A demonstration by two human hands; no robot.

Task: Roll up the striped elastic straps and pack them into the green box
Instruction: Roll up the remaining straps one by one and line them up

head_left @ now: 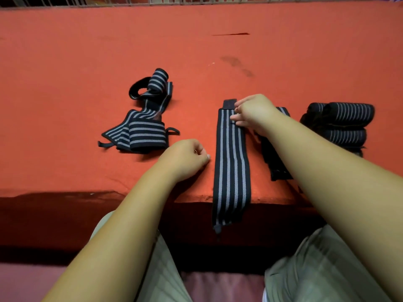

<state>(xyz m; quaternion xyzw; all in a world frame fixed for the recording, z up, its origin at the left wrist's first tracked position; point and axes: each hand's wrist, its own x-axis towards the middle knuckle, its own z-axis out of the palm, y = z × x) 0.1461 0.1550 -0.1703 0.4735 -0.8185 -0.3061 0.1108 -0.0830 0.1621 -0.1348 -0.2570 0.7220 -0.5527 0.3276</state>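
A black strap with grey stripes [231, 162] lies flat lengthwise on the orange table, its near end hanging over the front edge. My right hand [254, 114] pinches its far end by the dark tab. My left hand [187, 158] rests just left of the strap with fingers curled, holding nothing. A loose tangle of unrolled straps [139, 127] lies to the left. Several rolled straps [340, 123] are stacked at the right. A second strap [274, 162] lies partly under my right forearm. No green box is in view.
The orange cloth-covered table [65, 83] reaches back to a metal grille [196, 0] at the far edge. The table's front edge [65, 192] drops into shadow above my lap.
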